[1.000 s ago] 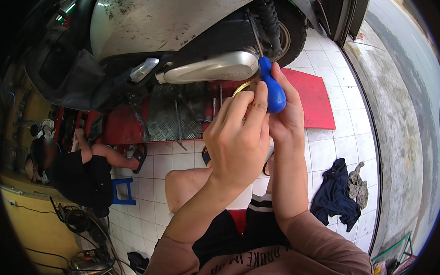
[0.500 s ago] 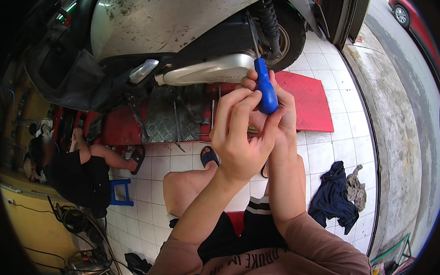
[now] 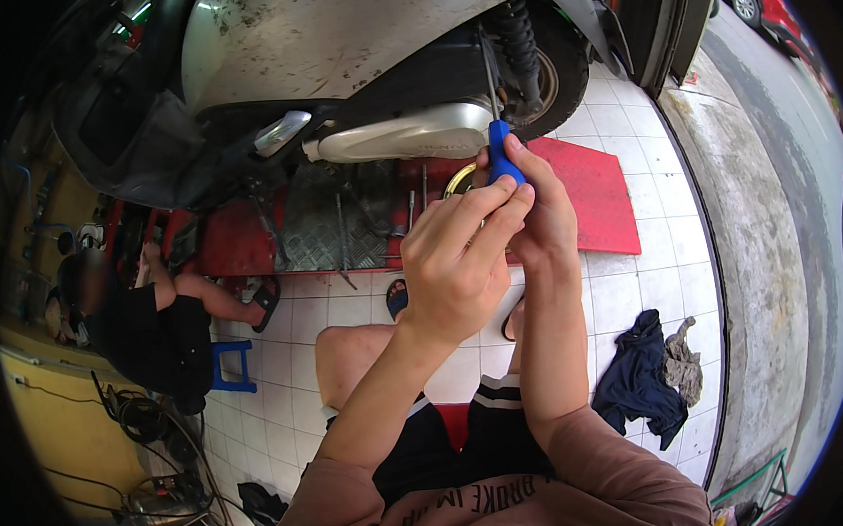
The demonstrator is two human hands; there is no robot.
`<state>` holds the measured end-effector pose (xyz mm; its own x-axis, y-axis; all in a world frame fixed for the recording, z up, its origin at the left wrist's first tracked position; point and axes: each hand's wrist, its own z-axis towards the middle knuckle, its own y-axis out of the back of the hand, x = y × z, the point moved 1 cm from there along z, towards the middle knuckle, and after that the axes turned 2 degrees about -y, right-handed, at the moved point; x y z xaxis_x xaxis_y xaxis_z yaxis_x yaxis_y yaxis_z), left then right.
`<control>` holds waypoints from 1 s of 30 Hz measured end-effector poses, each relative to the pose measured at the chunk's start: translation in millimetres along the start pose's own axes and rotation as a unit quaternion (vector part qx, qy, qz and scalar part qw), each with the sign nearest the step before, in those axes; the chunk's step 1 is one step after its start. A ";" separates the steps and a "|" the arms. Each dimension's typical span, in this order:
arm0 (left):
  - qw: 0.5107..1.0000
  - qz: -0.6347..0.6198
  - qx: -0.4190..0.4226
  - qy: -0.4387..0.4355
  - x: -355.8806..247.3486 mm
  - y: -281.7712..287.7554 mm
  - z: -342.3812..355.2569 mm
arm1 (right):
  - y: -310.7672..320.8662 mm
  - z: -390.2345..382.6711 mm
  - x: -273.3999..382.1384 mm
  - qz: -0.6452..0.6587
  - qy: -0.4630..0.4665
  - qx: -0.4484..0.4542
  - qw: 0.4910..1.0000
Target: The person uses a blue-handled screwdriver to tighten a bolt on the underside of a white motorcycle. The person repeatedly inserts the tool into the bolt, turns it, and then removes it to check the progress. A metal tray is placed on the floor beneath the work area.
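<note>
Both my hands are on the blue handle of a screwdriver (image 3: 500, 156), whose thin metal shaft points away toward the scooter (image 3: 337, 60). My left hand (image 3: 463, 252) wraps the rear end of the handle with its fingers closed. My right hand (image 3: 543, 201) grips the handle from the right, thumb along its side near the shaft. Where the shaft's tip meets the scooter, by the black shock absorber (image 3: 518, 47) and rear wheel (image 3: 559, 69), I cannot make out the contact. Behind my hands shows part of a round gold-rimmed object (image 3: 457, 180).
The scooter stands over a red lift platform (image 3: 588, 195) with metal tools on it. At left a co-worker (image 3: 147, 322) sits on a blue stool (image 3: 231, 367). Dark cloths (image 3: 643, 376) lie on the tiled floor at right. Hoses and a compressor (image 3: 164, 505) are at lower left.
My left hand has shifted its grip and now covers the handle's rounded end. The gold-rimmed object shows more behind my hands. The red car outside has moved up the road.
</note>
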<state>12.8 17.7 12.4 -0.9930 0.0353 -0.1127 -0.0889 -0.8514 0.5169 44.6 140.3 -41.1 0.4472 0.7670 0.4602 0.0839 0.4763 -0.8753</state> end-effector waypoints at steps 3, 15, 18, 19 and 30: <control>0.999 -0.031 0.010 0.008 0.6 -0.1 6.8 | 2.3 4.2 -7.8 0.116 -0.017 -0.014 0.993; 0.954 -0.142 -0.106 0.241 -9.3 -15.3 -6.4 | -14.3 5.6 -14.9 0.212 -0.039 0.086 0.973; 0.975 -0.084 -0.082 0.187 -7.0 -11.9 -1.7 | -11.0 4.3 -11.2 0.202 -0.032 0.080 0.976; 0.978 -0.079 -0.085 0.172 -5.3 -11.7 -0.1 | -10.8 4.7 -10.8 0.165 -0.019 0.057 0.984; 0.986 -0.074 -0.044 0.144 -10.8 -13.4 -2.6 | -2.3 -0.2 2.5 -0.053 -0.012 -0.026 0.998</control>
<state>24.9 27.4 4.6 -0.9052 0.0221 -0.4244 -0.2105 -0.8908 0.4028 45.7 141.1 -38.0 0.4115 0.7242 0.5533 0.1753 0.5328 -0.8279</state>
